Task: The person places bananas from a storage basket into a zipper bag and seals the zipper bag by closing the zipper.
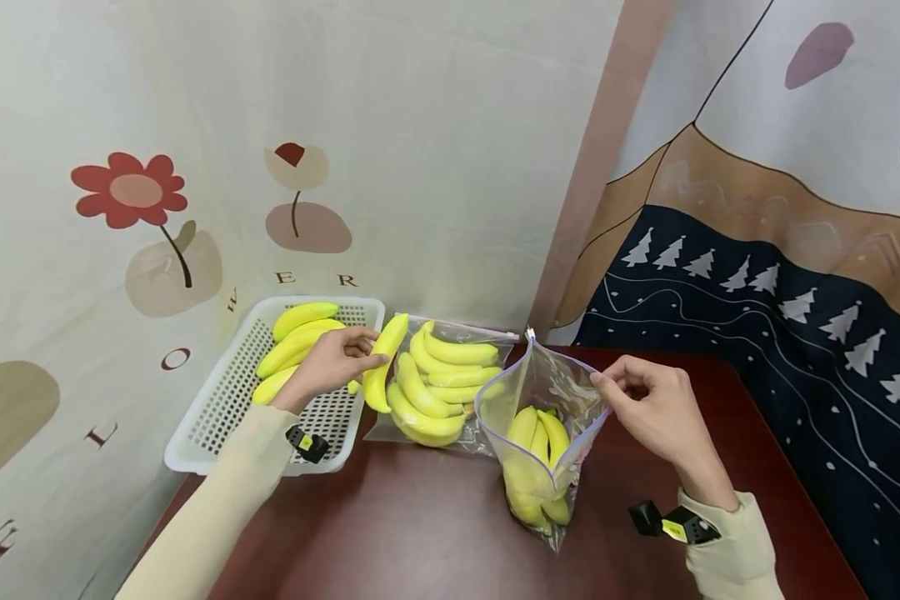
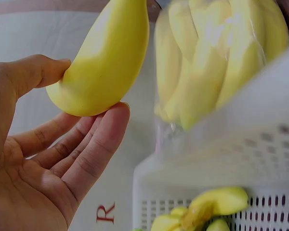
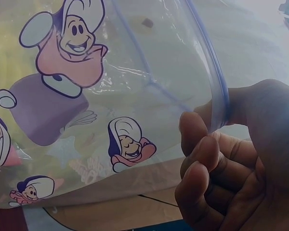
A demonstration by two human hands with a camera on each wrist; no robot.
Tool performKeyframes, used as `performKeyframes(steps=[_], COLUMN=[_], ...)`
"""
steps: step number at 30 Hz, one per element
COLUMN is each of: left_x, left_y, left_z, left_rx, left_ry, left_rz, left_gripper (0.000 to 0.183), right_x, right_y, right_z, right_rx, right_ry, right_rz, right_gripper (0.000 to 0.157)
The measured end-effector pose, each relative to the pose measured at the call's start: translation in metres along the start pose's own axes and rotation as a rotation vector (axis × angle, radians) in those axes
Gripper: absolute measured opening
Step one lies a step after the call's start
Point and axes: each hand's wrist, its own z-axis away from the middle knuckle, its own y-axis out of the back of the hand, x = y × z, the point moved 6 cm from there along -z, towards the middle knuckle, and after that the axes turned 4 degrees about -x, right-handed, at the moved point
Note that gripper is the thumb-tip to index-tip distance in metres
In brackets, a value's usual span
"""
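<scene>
Between thumb and fingertips my left hand [image 1: 337,360] pinches a yellow banana [image 1: 387,362], held up between the basket and the bags; the left wrist view shows the banana [image 2: 108,57] close up. My right hand [image 1: 652,404] pinches the rim of a clear zip bag [image 1: 528,467] with a purple edge, its mouth wide apart. Several bananas [image 1: 540,437] stand inside that bag. In the right wrist view cartoon figures are printed on the bag [image 3: 130,144]. Behind it lies another clear bag [image 1: 378,429] holding several bananas [image 1: 438,387].
A white perforated basket [image 1: 217,417] at the left holds several more bananas [image 1: 296,342]. Everything rests on a dark red table [image 1: 420,525]. Printed cloth hangs [image 1: 450,167] behind the table and down its right side [image 1: 757,350].
</scene>
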Motion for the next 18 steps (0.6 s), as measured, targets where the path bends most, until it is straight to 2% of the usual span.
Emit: performKeyframes(steps=[8,18], left_x=[0.025,0.068], left_y=[-0.014,-0.035], left_z=[0.003,0.011], left_rx=[-0.022,-0.028], left_ry=[-0.04,-0.091], left_rz=[0.111,0.149], left_gripper=[0.046,0.044], right_x=[-0.001,0.0], right_y=[-0.001,0.0], right_z=[-0.002,-0.001], right_rx=[-0.003,0.003], right_ry=[0.0,-0.008], right_rz=[0.0,-0.001], right_gripper=[0.016,0.016])
